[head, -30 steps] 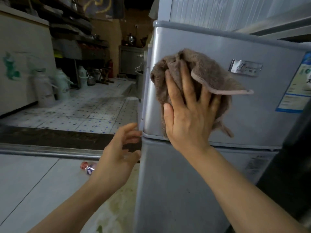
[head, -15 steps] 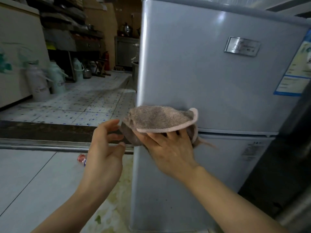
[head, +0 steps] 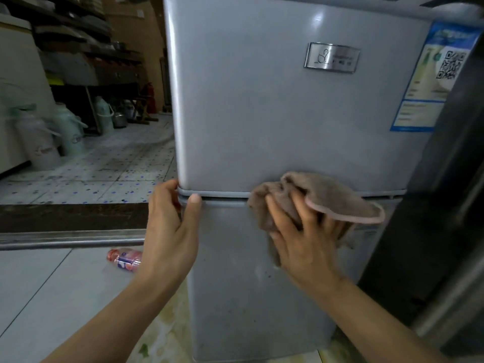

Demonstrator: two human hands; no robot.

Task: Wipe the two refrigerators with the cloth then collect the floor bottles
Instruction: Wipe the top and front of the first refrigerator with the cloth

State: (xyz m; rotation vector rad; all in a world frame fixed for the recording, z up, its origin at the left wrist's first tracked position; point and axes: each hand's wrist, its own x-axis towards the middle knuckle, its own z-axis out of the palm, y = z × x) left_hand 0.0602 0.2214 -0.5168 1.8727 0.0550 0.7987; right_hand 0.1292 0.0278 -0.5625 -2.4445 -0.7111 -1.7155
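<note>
A silver two-door refrigerator point(head: 262, 113) fills the middle of the view. My right hand point(head: 301, 244) presses a brown cloth point(head: 332, 195) flat against its front, at the seam between the upper and lower doors, right of centre. My left hand point(head: 170, 231) holds the refrigerator's left edge at that same seam, thumb on the front and fingers round the corner. A plastic bottle point(head: 123, 258) with a red cap and a red-blue label lies on the floor to the left, partly hidden behind my left hand. A dark second refrigerator point(head: 432, 231) stands close on the right.
A metal threshold rail point(head: 65, 241) crosses the floor on the left, with a tiled room beyond it. Pale thermos jugs point(head: 39, 142) stand along the left wall below dark shelves point(head: 86, 61). A blue-bordered label point(head: 432, 82) sticks to the upper door's right side.
My right hand swept the cloth down the upper door and then right along the seam. My left hand moved in and took hold of the refrigerator's left edge.
</note>
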